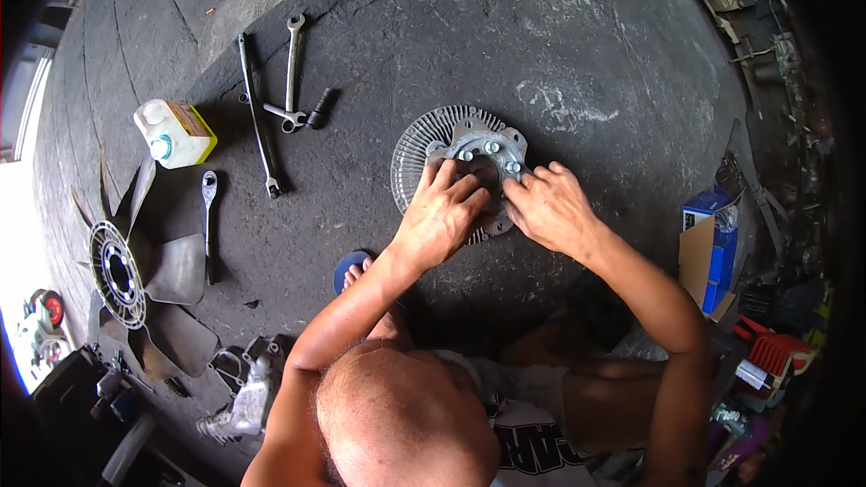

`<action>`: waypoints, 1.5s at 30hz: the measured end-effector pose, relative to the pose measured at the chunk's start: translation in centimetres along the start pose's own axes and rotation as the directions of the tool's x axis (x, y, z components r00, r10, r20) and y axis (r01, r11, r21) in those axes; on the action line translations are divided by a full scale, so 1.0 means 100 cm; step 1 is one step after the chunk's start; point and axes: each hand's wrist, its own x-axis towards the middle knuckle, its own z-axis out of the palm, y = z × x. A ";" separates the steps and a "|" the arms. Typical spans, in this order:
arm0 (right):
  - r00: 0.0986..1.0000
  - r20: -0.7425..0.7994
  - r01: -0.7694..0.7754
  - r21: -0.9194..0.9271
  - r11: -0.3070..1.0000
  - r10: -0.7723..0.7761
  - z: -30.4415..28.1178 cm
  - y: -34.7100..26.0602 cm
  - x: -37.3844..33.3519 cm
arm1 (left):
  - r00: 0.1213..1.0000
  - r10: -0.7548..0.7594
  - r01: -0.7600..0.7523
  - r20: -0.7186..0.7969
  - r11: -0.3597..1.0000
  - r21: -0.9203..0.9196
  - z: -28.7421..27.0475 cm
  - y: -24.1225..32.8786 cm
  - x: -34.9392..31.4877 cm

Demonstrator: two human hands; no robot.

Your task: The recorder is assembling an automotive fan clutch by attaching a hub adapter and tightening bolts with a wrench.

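On the dark floor in front of me lies a round finned metal disc (417,146), like a fan clutch. A lobed metal flange (467,131) sits on top of it, with three shiny bolt heads (492,147) showing along its far side. My left hand (444,216) is closed over the flange's near left part, fingers curled in toward the middle opening. From the right, my right hand (552,209) presses thumb and fingers together at the flange's edge, beside the rightmost bolt. Whatever those right fingertips pinch is hidden, and both hands cover the disc's near side.
Leftward lie a long-handled bar (256,117), a combination wrench (294,63), a black socket (319,108), a ratchet (209,221), a white-and-yellow jug (176,133) and a large bladed fan (119,275). At right are an opened blue box (719,261) and a red item (776,356).
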 end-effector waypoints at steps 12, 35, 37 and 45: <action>0.961 0.196 -0.208 0.036 0.977 0.198 -0.006 -0.014 0.007 | 0.998 0.056 -0.056 0.029 0.998 0.005 -0.003 0.000 -0.001; 0.973 -0.207 -0.095 0.038 0.995 0.101 0.004 -0.010 -0.001 | 0.989 -0.041 0.032 -0.142 0.997 -0.064 -0.011 0.008 0.004; 0.978 0.046 -0.207 0.142 0.968 0.202 0.003 -0.008 0.005 | 0.965 -0.089 0.065 -0.245 0.992 -0.105 -0.012 0.004 0.007; 0.981 -0.075 -0.170 0.105 0.980 0.179 0.004 -0.011 0.002 | 0.951 -0.193 0.213 -0.243 0.975 0.060 -0.012 -0.009 0.021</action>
